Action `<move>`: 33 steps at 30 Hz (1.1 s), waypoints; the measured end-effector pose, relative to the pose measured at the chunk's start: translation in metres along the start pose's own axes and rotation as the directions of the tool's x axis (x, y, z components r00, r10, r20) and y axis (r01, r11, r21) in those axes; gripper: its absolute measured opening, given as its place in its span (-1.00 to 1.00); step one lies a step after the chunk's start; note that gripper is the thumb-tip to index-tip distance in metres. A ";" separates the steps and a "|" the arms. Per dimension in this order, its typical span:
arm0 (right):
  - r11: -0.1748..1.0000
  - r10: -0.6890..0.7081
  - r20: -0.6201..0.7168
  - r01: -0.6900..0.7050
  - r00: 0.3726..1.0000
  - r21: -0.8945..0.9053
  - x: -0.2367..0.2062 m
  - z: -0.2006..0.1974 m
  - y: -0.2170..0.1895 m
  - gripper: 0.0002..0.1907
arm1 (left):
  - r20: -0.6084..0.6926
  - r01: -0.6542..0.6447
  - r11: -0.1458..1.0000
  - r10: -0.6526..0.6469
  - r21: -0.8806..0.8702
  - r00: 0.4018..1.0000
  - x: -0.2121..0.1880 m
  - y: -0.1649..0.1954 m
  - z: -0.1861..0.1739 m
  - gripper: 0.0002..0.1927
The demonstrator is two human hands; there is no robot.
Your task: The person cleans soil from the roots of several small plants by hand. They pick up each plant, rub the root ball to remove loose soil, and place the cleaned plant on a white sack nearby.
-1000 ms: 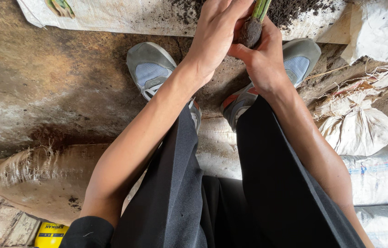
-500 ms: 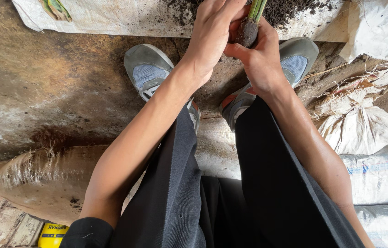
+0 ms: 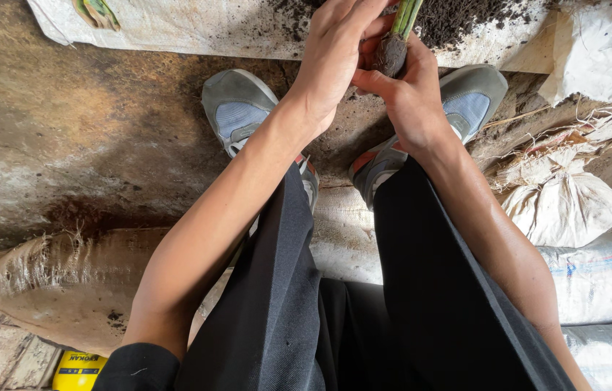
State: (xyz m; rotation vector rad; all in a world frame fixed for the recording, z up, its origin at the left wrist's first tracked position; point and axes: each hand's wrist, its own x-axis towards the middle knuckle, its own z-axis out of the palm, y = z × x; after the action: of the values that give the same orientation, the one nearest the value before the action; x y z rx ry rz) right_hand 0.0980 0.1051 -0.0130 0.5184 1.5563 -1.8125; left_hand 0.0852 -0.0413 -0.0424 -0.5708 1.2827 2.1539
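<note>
Holding: both hands meet at twelve o'clock of the view, closed round a small plant point(image 3: 395, 43) with a dark clod of soil at its root end.
Right hand point(image 3: 411, 94): fingers curled snugly about the lower side of the clod — thumb laid across its near face, grip closed.
Left hand point(image 3: 331, 54): fingers wrapped over the clod from the ten o'clock side, closed on it too, palm turned away from the camera.
Plant's place: held in the air above the white woven sack point(image 3: 197, 29) strewn with loose soil point(image 3: 465, 18), just beyond the two grey shoes point(image 3: 237, 108).
Long axis: stem to root runs nearly along the twelve-to-six line, tilted a little toward one o'clock.
Pointing: green stems head out of frame at twelve o'clock; the root clod faces six, toward the person.
Doing it well: I judge that even, gentle pressure all round the clod suits best — squeeze too hard and roots may crush, too lightly and soil crumbles off; support is better under the clod than on the stems.
Nearby: tied white bag point(image 3: 563, 203) at three o'clock, yellow tin point(image 3: 78, 371) at seven.
</note>
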 end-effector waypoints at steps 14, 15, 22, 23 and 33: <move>0.998 0.017 0.008 -0.017 1.000 -0.054 0.001 0.004 -0.002 -0.76 | -0.002 -0.050 0.997 0.051 0.051 0.999 0.001 -0.006 -0.008 -0.44; 0.999 0.025 0.007 -0.025 1.000 -0.049 0.001 0.004 -0.002 -0.76 | 0.002 -0.045 0.998 0.045 0.037 0.999 0.001 -0.006 -0.008 -0.44; 0.998 0.016 0.011 -0.016 1.000 -0.054 0.002 0.002 0.002 -0.77 | -0.002 -0.009 1.000 0.009 0.001 1.000 0.000 -0.005 -0.008 -0.43; 0.998 0.019 0.009 -0.018 1.000 -0.052 0.002 0.001 0.002 -0.78 | -0.002 -0.004 1.000 0.004 0.001 1.000 0.001 -0.005 -0.007 -0.43; 1.000 0.008 0.014 -0.008 1.000 -0.014 0.001 0.000 0.002 -0.77 | 0.001 -0.011 1.000 0.011 0.022 1.000 0.003 -0.004 -0.005 -0.40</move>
State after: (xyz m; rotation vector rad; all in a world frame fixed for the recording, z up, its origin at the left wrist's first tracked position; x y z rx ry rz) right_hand 0.0984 0.1052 -0.0150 0.5040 1.5546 -1.7946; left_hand 0.0857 -0.0438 -0.0488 -0.5557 1.3104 2.1458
